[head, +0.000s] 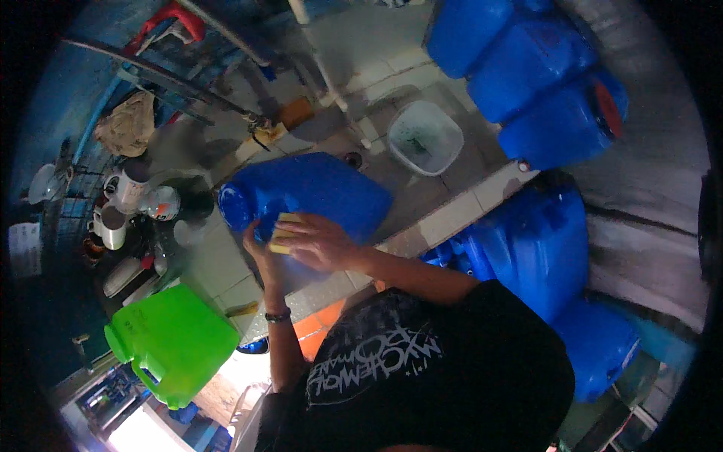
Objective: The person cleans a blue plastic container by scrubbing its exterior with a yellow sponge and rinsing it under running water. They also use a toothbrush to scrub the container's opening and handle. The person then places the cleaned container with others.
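Note:
A large blue plastic jerrycan point(322, 189) lies on its side on the tiled counter, its round cap end towards the left. My left hand point(262, 248), with a dark band at the wrist, grips the can beside its handle, near the cap. Under the fingers of my right hand point(319, 240) is a yellow sponge point(287, 226), held against the can's near side. The palm hides part of the sponge, and both hands cover some of the handle.
A white tub point(426, 138) with greenish liquid stands beyond the can, near a drain hole point(353, 160). Several blue jerrycans point(534, 68) line the right. A green jerrycan point(175, 339) is at lower left, a brush point(243, 309) near it, mugs point(113, 226) at left. Pipes point(164, 70) cross above.

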`<move>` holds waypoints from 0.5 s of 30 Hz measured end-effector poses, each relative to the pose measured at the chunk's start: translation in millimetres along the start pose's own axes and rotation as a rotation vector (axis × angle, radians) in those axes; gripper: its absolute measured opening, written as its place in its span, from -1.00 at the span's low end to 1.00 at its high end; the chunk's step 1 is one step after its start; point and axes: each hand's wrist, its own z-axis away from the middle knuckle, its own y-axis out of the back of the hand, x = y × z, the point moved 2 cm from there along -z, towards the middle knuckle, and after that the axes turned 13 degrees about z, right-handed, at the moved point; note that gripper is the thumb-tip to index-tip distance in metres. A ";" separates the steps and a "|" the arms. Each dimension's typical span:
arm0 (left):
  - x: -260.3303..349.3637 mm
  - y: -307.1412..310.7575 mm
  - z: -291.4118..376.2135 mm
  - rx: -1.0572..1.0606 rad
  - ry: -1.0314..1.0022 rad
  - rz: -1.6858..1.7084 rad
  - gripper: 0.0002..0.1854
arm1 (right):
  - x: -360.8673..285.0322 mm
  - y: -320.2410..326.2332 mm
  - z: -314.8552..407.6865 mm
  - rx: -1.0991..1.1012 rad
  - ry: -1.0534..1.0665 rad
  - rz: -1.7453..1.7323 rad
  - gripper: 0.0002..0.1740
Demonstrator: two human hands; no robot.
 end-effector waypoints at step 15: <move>-97.1 56.9 56.0 0.044 0.531 -0.336 -0.57 | 28.2 -141.1 -41.1 0.027 -0.011 -0.085 -0.64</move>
